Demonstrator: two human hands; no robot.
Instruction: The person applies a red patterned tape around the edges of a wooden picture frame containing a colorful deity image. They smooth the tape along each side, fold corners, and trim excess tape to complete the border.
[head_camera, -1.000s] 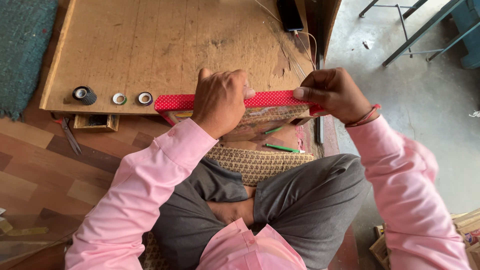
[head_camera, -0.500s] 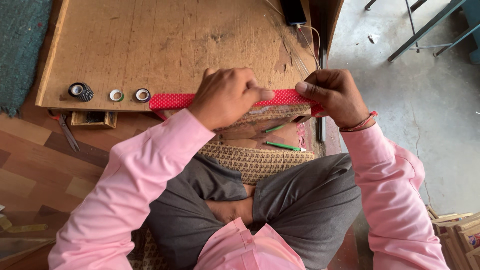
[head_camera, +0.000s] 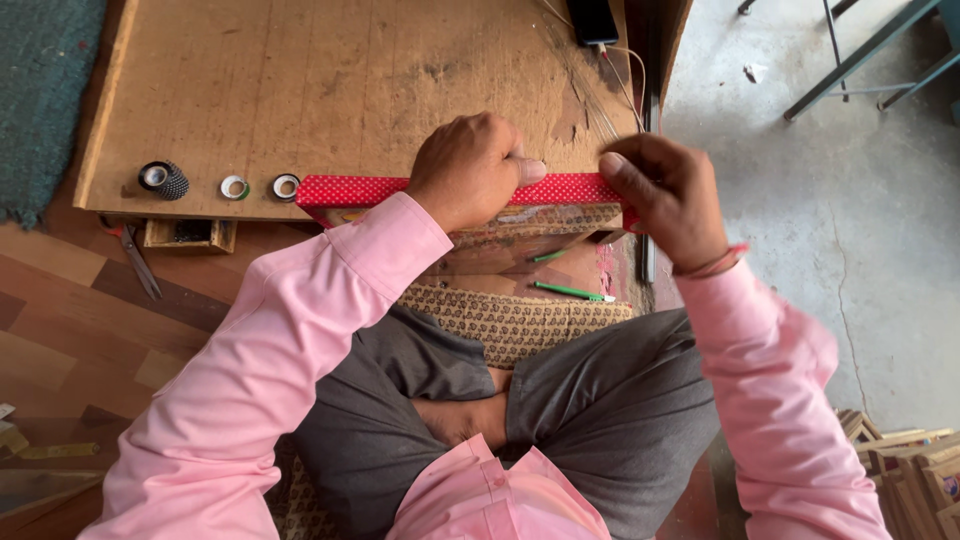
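Red dotted fabric strip (head_camera: 365, 189) lies stretched along near edge of worn wooden bench (head_camera: 300, 80), left hand (head_camera: 470, 170) fisted on its middle, right hand (head_camera: 665, 195) pinching its right end; smoothing-and-wrapping step, likely calls for steady tension rightward.

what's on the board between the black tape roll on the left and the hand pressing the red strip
In the head view, two small tape rolls lie between the black roll and the left hand.

A red strip with white dots (head_camera: 360, 189) lies along the tan wooden bench (head_camera: 300, 80); pink sleeves (head_camera: 300, 350), grey trousers (head_camera: 600, 400), a green pen (head_camera: 570, 292), a teal rug (head_camera: 40, 90).
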